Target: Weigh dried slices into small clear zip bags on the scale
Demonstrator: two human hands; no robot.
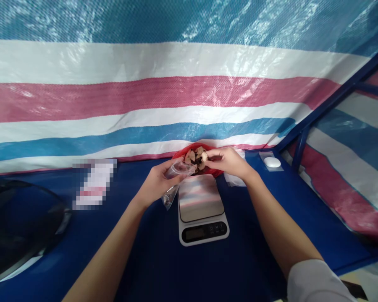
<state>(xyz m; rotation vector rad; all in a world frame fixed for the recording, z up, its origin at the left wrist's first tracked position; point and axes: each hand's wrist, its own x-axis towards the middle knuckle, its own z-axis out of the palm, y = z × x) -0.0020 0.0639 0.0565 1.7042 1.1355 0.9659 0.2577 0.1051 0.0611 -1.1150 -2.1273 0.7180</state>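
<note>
My left hand [160, 179] is closed on a clear plastic bag [170, 197], holding its mouth open beside a red bag [214, 172]. Pale dried slices [192, 156] and some darker pieces fill the red bag. Over its right side, my right hand [229, 161] pinches one pale dried slice [204, 156] between thumb and fingers. Just in front of the red bag lies a white kitchen scale [201, 199] with a shiny metal plate. The scale's display looks dark, and nothing rests on its plate.
A round black object [22, 226] stands at the left, near a blurred-out paper [94, 184]. Clear plastic bags [236, 180] lie right of the red bag. Farther right, a white oval object [272, 162] rests on a small clear bag. Striped sheeting [145, 96] and a blue frame [321, 100] border the blue table.
</note>
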